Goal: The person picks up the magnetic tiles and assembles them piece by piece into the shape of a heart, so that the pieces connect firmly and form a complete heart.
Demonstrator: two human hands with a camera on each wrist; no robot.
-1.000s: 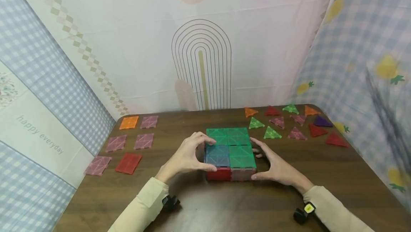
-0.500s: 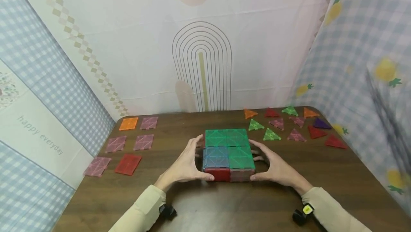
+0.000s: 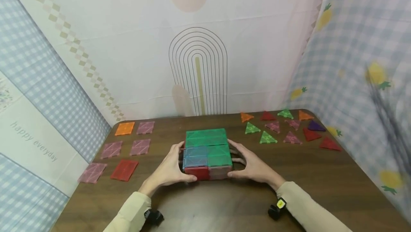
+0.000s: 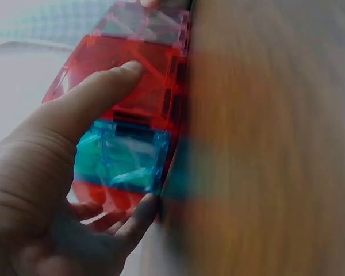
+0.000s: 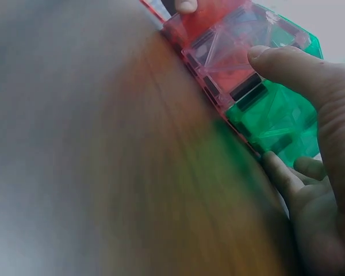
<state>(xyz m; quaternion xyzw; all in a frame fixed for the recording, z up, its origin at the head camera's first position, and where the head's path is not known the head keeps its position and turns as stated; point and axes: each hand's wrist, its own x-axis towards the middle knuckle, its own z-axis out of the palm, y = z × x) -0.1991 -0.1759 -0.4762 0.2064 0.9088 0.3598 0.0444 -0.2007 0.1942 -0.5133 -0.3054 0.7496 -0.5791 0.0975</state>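
A low box of translucent magnetic tiles point(image 3: 205, 139) stands at mid-table in the head view. Its top has green tiles and one bluish tile at the front left; red and pink tiles form the front. My left hand point(image 3: 171, 166) grips the left side, thumb point(image 4: 112, 83) on the red front tile and fingertips low on the blue side tile. From the right, my right hand point(image 3: 253, 164) holds the box, its thumb point(image 5: 282, 60) against the pink front tile and its other fingers along the green side. The back of the box is hidden.
Pink, orange and red square tiles lie at the left, among them a red square tile point(image 3: 124, 170). Several triangle tiles, such as a green triangle tile point(image 3: 268, 137), lie at the back right of the wooden table point(image 3: 205, 207). A fabric backdrop point(image 3: 141, 46) hangs behind.
The box has moved left across the table with both hands on it. Earlier, my left fingers came off its top and went down round the left side. The head view has shifted slightly.
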